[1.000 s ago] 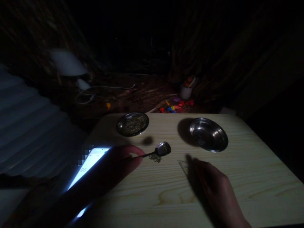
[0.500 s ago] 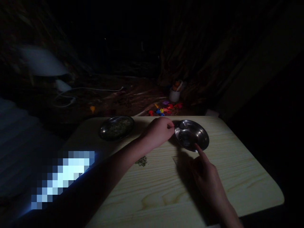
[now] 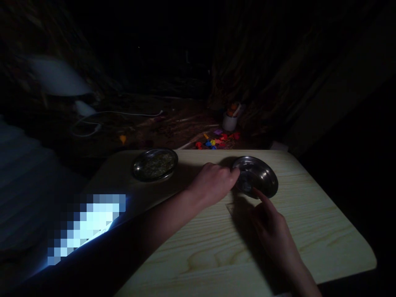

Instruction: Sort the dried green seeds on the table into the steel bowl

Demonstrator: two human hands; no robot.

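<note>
A shiny metal bowl (image 3: 269, 177) rests at the far right of the wooden table. My left hand (image 3: 216, 181) reaches across to its left rim with the fingers closed together. What they pinch, if anything, is hidden. My right hand (image 3: 274, 227) is at the bowl's near side, its index finger stretched to the rim and the thumb apart below. At the far left, a second metal bowl (image 3: 156, 165) contains pale green bits, too dim to name.
The light wooden table (image 3: 324, 231) has rounded corners. A bright pixelated patch (image 3: 89, 227) lies left of my forearm. Beyond the table are colourful small pieces (image 3: 216, 140), a white cup (image 3: 229, 122) with orange things, and a white cable (image 3: 130, 113).
My left hand has moved right, onto the bowl's left rim. The right bowl has shifted slightly right. My left forearm now covers the small green pile. My right hand has hardly moved.
</note>
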